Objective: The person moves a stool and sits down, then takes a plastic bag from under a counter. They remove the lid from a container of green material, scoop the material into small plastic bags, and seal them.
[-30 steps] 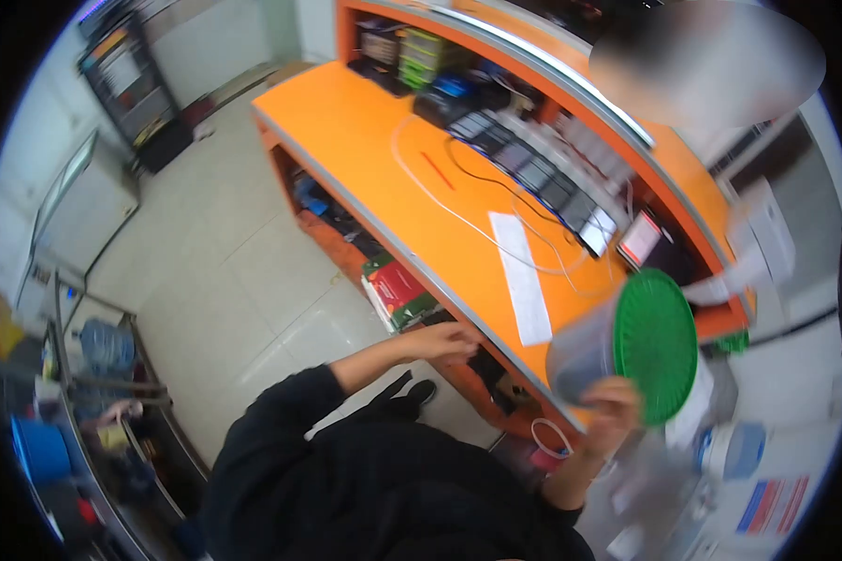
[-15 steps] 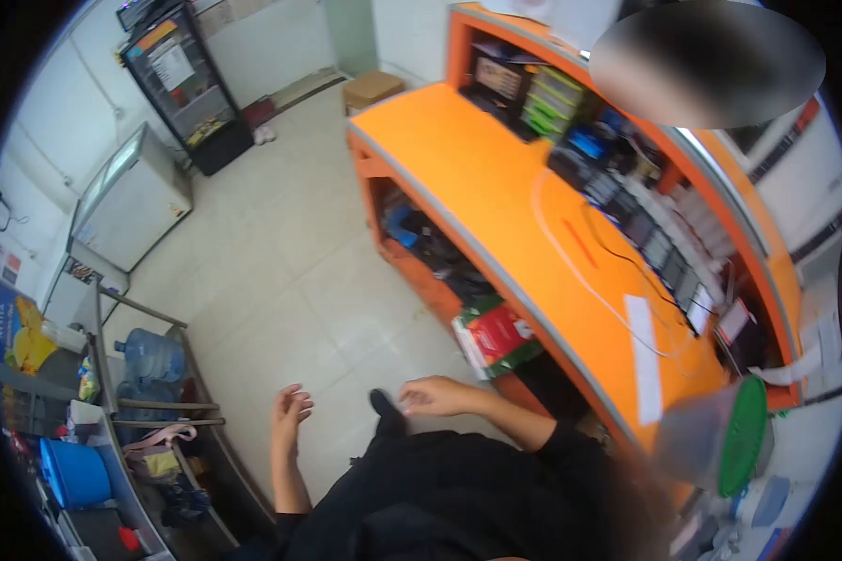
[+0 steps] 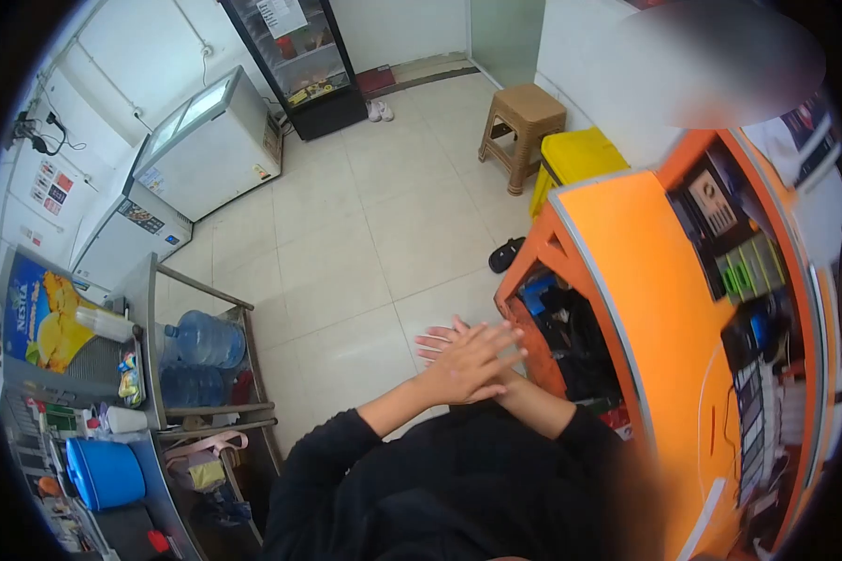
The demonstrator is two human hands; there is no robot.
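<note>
In front of my dark-clothed body, both hands meet, one crossed over the other. My left hand (image 3: pixel 468 365) lies on top, its fingers stretched out and spread across the other hand. Beneath it is my right hand (image 3: pixel 437 340), mostly covered, with its fingertips showing apart on the left side. No object shows in either hand. To the right stands the orange counter (image 3: pixel 631 252), with bags and dark items on its lower shelf.
On the left is a metal rack (image 3: pixel 217 409) with large water bottles (image 3: pixel 210 338) and a blue bin (image 3: pixel 108 474). White freezers (image 3: pixel 215 140) and a black display fridge (image 3: pixel 332 112) line the far side. A brown stool (image 3: pixel 529 103), a yellow bin (image 3: pixel 580 159) and a black shoe (image 3: pixel 507 254) stand near the counter.
My hands were apart and have come together, left over right. The view has turned and moved forward, bringing the stool and yellow bin into fuller sight and shifting the counter right.
</note>
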